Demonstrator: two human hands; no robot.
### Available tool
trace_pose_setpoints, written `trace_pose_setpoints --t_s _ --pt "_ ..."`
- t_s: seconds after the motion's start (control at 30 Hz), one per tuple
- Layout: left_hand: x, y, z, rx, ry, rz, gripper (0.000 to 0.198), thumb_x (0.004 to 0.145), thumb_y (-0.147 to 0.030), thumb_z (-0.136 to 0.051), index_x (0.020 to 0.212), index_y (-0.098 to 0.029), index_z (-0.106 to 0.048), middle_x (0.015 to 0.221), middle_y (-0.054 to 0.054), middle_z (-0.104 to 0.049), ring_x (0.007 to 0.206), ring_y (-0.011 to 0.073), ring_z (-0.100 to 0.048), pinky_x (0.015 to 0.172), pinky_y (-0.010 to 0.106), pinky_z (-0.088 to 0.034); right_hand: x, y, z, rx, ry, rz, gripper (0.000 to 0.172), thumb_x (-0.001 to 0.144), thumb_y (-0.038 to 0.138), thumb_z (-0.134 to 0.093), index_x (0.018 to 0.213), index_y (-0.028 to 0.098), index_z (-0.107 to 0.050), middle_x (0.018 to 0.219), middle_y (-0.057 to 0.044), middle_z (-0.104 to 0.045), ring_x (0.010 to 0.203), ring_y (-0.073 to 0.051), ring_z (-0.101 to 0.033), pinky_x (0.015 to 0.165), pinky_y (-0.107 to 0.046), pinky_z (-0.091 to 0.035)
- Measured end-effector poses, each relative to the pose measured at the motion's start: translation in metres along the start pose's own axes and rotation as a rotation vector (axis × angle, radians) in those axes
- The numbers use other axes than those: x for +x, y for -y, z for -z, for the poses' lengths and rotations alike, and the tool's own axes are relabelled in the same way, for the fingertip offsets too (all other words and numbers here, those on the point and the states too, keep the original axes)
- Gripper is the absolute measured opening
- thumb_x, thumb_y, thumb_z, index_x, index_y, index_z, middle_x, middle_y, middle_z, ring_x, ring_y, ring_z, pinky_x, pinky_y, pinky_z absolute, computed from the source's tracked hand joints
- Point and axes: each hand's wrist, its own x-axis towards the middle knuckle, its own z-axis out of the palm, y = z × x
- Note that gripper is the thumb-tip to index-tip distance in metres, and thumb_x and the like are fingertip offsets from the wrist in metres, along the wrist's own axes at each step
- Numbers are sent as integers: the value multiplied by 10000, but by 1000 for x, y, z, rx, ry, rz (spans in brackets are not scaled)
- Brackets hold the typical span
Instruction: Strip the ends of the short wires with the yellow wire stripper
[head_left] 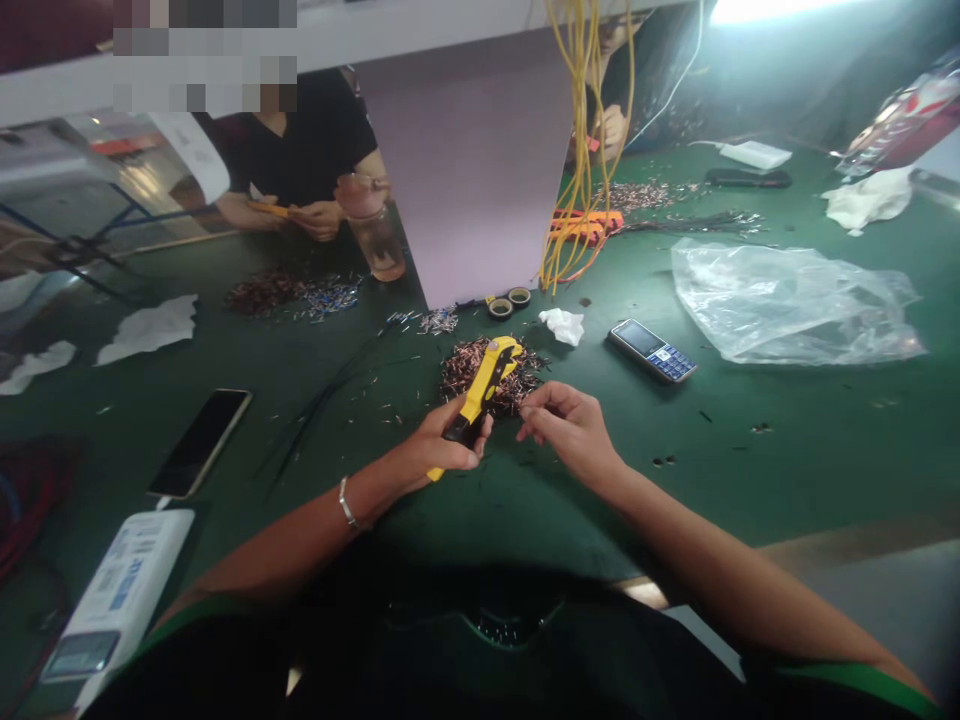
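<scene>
Left hand grips yellow tool (partly black).

L hand curled in grip; R hand thumb/fingers pinched; forearms angled fwd + inward.

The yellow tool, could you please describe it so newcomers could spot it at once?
On the green table, find the central coppery heap. The yellow tool slants in front of it, held in the left grip. Its yellow and black body sets it apart from the heap.
</scene>
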Motion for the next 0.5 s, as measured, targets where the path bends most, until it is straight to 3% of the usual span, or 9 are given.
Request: trace_pose_setpoints --t_s 0.17,0.3,0.5 --pt "1 0 3 -95 71 5 570 543 -148 -681 1104 -166 -584 919 39 -586 707 142 -544 664 304 -436 1 0 0 16 8 -16 111 690 281 -634 655 193 -577 471 27 -591 431 -105 -528 441 -234 -385" --pt "3 3 6 -156 161 7 550 564 -148 -655 1111 -147 -596 912 58 -593 709 160 -560 670 327 -437 1 -1 0 18 7 0 93 699 264 -622 660 190 -579 476 24 -597 427 -97 -515 440 -231 -376" --pt "4 3 5 -55 197 -22 633 553 -137 -682 1177 -152 -578 880 46 -595 725 156 -553 665 308 -420 0 0 -1 -7 -17 -15 90 689 256 -624 654 190 -573 484 37 -575 439 -97 -543 445 -228 -379"
